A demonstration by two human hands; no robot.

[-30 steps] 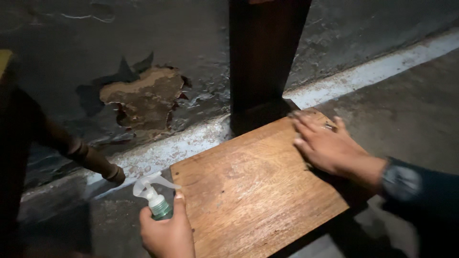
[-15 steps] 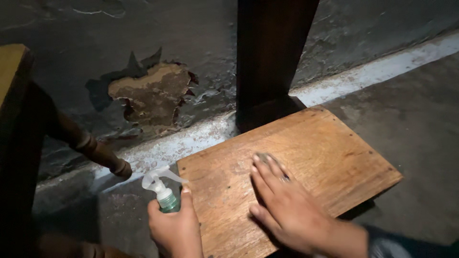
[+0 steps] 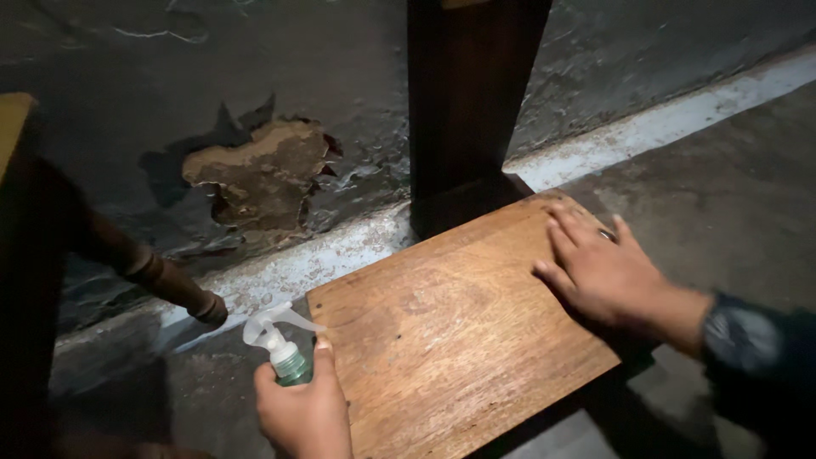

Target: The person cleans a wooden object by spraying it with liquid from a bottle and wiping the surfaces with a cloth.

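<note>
The right hand (image 3: 608, 276) lies flat, fingers spread, on the far right part of the board (image 3: 450, 331), grasping nothing that shows; whether a cloth sits under the palm I cannot tell. The left hand (image 3: 302, 412) is clenched round a small green spray bottle (image 3: 285, 357) with a white trigger, held upright just off the board's left edge, nozzle aimed across the wood. The board is the low wooden seat of a stool or chair, standing on the concrete floor (image 3: 722, 187) against a peeling wall (image 3: 255, 170), a dark upright (image 3: 467, 102) rising behind it.

Risks, as I judge them: spray may drift past the edge onto the wall's flaking patch; pressing hard near the right edge may tip the seat; the bare palm may catch a splinter or nail head.
</note>
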